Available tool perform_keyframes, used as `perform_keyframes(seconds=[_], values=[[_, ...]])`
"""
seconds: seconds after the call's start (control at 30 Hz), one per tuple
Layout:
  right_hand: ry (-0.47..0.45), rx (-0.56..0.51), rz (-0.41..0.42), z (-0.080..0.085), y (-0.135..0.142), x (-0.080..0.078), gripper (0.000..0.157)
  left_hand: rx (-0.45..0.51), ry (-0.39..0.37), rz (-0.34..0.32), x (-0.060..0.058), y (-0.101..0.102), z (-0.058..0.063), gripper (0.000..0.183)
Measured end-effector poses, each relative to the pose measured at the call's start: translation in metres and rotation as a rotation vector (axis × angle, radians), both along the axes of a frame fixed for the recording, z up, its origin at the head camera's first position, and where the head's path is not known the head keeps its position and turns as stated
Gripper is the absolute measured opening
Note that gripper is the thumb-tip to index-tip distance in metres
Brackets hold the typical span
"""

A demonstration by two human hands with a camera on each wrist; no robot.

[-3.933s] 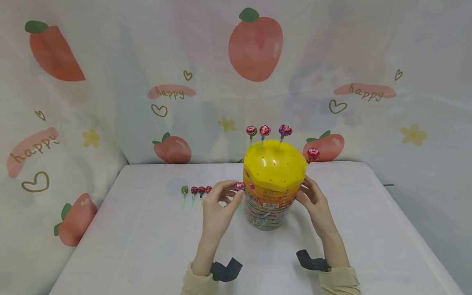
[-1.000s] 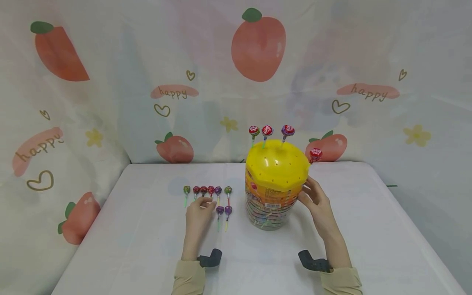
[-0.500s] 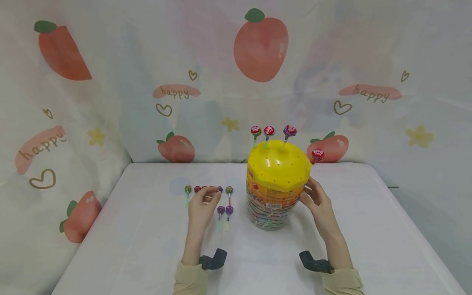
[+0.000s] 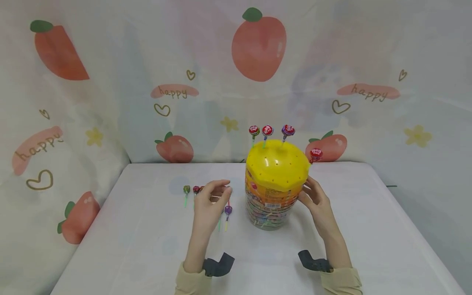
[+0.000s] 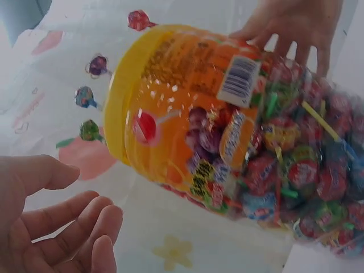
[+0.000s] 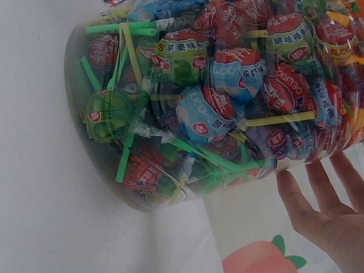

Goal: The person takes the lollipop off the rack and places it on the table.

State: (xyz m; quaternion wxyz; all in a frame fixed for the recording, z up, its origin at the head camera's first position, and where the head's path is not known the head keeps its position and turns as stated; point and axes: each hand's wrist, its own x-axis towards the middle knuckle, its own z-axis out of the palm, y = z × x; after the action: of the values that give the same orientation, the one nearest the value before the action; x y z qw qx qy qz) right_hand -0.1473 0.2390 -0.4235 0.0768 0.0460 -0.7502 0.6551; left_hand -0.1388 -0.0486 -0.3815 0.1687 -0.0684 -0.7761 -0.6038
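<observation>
A tall clear jar [image 4: 266, 211] with an orange label and a domed yellow lid [image 4: 276, 168] stands on the table, full of wrapped lollipops. Several lollipops [image 4: 267, 130] stick up from holes in the lid's far side. My right hand [image 4: 320, 207] rests its spread fingers [image 6: 298, 196] against the jar's right side. Left of the jar, my left hand [image 4: 210, 209] hovers over loose lollipops [image 4: 228, 210], hiding part of the row. Its thumb and fingers are loosely bent and apart, and the left wrist view shows nothing between them.
A white cloth covers the table [image 4: 121, 246]. At the left end of the loose row lies a green-wrapped lollipop [image 4: 187, 189]. A backdrop [image 4: 217, 53] with printed peaches hangs behind the table. Each wrist wears a black mount [image 4: 219, 264].
In the oldest frame my left hand pinches a lollipop beside the jar; none shows there now. It moved left over the loose row, then back rightward. The right hand stays at the jar.
</observation>
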Motion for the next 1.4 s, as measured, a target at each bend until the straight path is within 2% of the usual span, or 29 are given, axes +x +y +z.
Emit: perform_keyframes(seconds=[0.13,0.3,0.47,0.73,0.97,1.2,1.4], values=[[0.006,-0.003,0.004,0.0,0.0,-0.001,0.055,-0.001,0.037,-0.066,0.005,0.008,0.015,0.02],[0.006,0.006,0.001,-0.001,0.0,-0.001,0.056,-0.025,0.136,-0.137,0.007,0.023,0.034,0.023],[0.005,0.005,0.006,-0.002,0.001,-0.001,0.055,-0.039,0.209,-0.225,0.004,0.042,0.05,0.024],[-0.014,0.01,0.0,-0.001,0.001,-0.001,0.056,-0.069,0.248,-0.308,-0.004,0.074,0.069,0.025],[-0.06,0.034,-0.009,0.002,0.002,-0.001,0.058,-0.081,0.282,-0.346,-0.012,0.101,0.083,0.026],[-0.069,0.067,-0.021,0.0,0.004,-0.004,0.057,-0.086,0.3,-0.371,-0.02,0.122,0.091,0.024],[-0.084,0.058,-0.017,0.0,0.004,-0.004,0.054,-0.195,0.315,-0.353,-0.024,0.133,0.096,0.03]])
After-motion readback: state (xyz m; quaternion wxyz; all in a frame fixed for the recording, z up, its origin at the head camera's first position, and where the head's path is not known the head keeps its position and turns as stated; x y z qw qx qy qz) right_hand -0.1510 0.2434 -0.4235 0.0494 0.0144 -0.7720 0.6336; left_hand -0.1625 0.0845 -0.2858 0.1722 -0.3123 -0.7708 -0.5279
